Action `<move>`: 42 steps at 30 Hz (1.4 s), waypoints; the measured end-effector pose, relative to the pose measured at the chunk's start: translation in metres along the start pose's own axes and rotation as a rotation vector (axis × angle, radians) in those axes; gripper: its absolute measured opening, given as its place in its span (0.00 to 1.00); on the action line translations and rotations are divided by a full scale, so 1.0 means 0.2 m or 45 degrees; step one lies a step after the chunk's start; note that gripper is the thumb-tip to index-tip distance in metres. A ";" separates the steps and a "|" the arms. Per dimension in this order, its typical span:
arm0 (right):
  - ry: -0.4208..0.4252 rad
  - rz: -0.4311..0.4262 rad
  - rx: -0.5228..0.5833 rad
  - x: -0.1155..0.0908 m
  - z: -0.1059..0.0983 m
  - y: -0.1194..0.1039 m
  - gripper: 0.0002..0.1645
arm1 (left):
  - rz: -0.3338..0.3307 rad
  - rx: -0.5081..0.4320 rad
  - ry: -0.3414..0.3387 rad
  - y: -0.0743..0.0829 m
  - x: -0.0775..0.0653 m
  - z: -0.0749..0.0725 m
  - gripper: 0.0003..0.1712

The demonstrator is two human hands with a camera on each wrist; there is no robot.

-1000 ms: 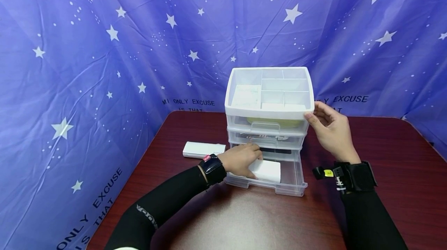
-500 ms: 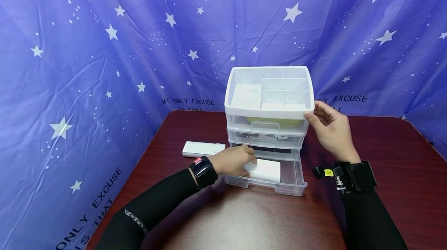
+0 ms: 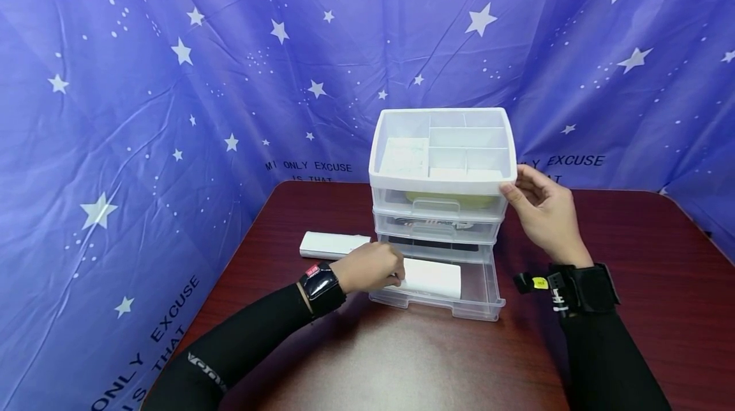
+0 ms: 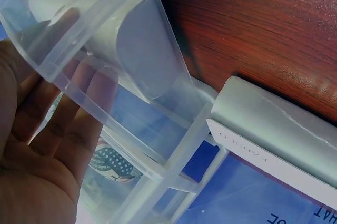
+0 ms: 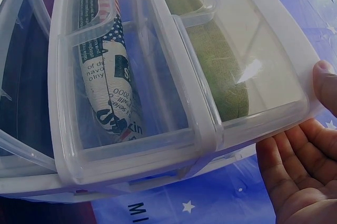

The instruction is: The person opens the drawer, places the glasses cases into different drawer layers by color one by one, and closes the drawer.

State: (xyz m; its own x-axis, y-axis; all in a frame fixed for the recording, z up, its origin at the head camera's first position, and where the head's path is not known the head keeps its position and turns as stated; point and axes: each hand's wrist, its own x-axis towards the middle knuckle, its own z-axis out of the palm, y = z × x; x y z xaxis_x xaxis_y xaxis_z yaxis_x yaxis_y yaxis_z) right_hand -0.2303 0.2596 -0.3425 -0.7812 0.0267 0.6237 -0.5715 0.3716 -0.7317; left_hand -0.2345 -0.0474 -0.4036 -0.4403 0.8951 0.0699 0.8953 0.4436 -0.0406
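My left hand (image 3: 369, 267) is at the left side of the pulled-out bottom drawer (image 3: 478, 313), its fingertips at the left end of a white rounded case (image 3: 439, 278) lying inside. In the left wrist view its relaxed fingers (image 4: 87, 124) reach over the clear drawer wall beside the case's curved end (image 4: 150, 50), not wrapped round it. My right hand (image 3: 545, 216) grips the top right corner of the drawer organizer (image 3: 442, 182), thumb on the front rim and fingers along the side.
On the table left of the organizer lies a second white case (image 3: 330, 244), with lettering. The closed upper drawers hold a yellow-green item (image 5: 224, 71) and a printed, flag-patterned item (image 5: 113, 76). A starry blue curtain (image 3: 321, 60) hangs behind the dark red table (image 3: 637, 258).
My left hand has drawn leftward along the white case, uncovering more of it while it stays in the drawer. The right hand has kept its grip on the corner.
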 end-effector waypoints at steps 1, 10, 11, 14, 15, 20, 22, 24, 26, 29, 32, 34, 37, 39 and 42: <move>-0.001 -0.001 -0.001 0.00 0.00 0.00 0.21 | 0.002 0.008 0.008 0.00 0.00 0.00 0.02; -0.006 -0.004 -0.010 0.00 -0.01 0.00 0.21 | -0.008 0.016 0.028 0.00 -0.01 0.01 0.03; -0.005 -0.005 -0.009 0.00 -0.01 0.00 0.21 | -0.011 0.019 0.031 0.00 0.00 0.01 0.03; -0.002 -0.007 -0.007 0.00 -0.01 0.00 0.20 | -0.030 0.028 0.032 0.00 0.00 0.02 0.03; -0.003 -0.008 -0.007 0.00 -0.01 0.00 0.20 | -0.038 0.029 0.031 -0.01 0.00 0.02 0.03; -0.008 -0.005 -0.002 0.00 -0.01 0.01 0.21 | -0.050 0.025 0.030 -0.02 0.01 0.02 0.03; -0.007 -0.004 -0.004 0.00 -0.01 0.01 0.21 | -0.051 0.027 0.036 -0.03 0.02 0.01 0.03; -0.007 -0.002 -0.006 0.00 -0.01 0.00 0.21 | -0.056 0.024 0.040 -0.04 0.02 0.02 0.03; -0.009 0.001 -0.007 0.00 -0.01 0.00 0.21 | -0.065 0.021 0.037 -0.05 0.02 0.02 0.03; -0.009 0.005 -0.009 0.00 -0.01 0.00 0.21 | -0.076 0.007 0.040 -0.06 0.03 0.02 0.03; -0.004 0.007 -0.009 0.00 -0.01 0.00 0.21 | -0.088 -0.003 0.048 -0.07 0.03 0.03 0.03; -0.003 0.006 -0.010 0.00 -0.01 0.00 0.21 | -0.094 -0.006 0.049 -0.08 0.04 0.03 0.03; -0.007 0.007 -0.013 0.00 -0.01 0.00 0.21 | -0.100 -0.007 0.046 -0.09 0.05 0.04 0.03; -0.009 0.007 -0.012 0.00 -0.01 0.00 0.22 | -0.093 0.000 0.044 -0.10 0.05 0.04 0.04; -0.012 0.007 -0.011 0.00 -0.01 0.00 0.22 | -0.084 0.008 0.039 -0.11 0.06 0.04 0.05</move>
State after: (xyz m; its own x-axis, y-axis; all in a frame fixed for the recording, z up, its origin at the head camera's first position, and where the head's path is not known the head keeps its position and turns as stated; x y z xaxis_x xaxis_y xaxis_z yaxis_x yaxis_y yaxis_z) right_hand -0.2302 0.2609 -0.3426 -0.7867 0.0202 0.6171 -0.5649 0.3797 -0.7326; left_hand -0.2594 -0.0460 -0.4097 -0.4963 0.8620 0.1034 0.8638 0.5022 -0.0409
